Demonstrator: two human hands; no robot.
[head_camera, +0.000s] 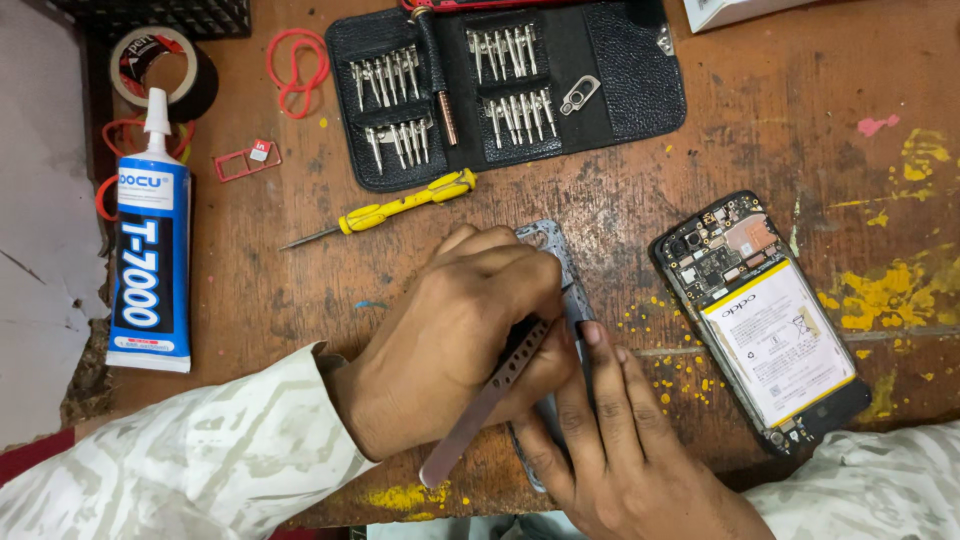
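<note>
My left hand (455, 335) grips metal tweezers (490, 395), their tip pressed against a grey phone frame part (560, 255) lying on the wooden table (760, 110). My right hand (620, 440) lies flat on the lower half of that frame, fingers pointing up and holding it down. Most of the frame is hidden under both hands. An opened phone (765, 325) with its white battery and circuit board showing lies to the right, apart from both hands.
A yellow-handled screwdriver (395, 210) lies just above my left hand. A black open case of screwdriver bits (505, 85) sits at the top. A blue glue tube (150, 250), a tape roll (160, 65), red rubber bands (298, 65) and a SIM tray (247, 160) are on the left.
</note>
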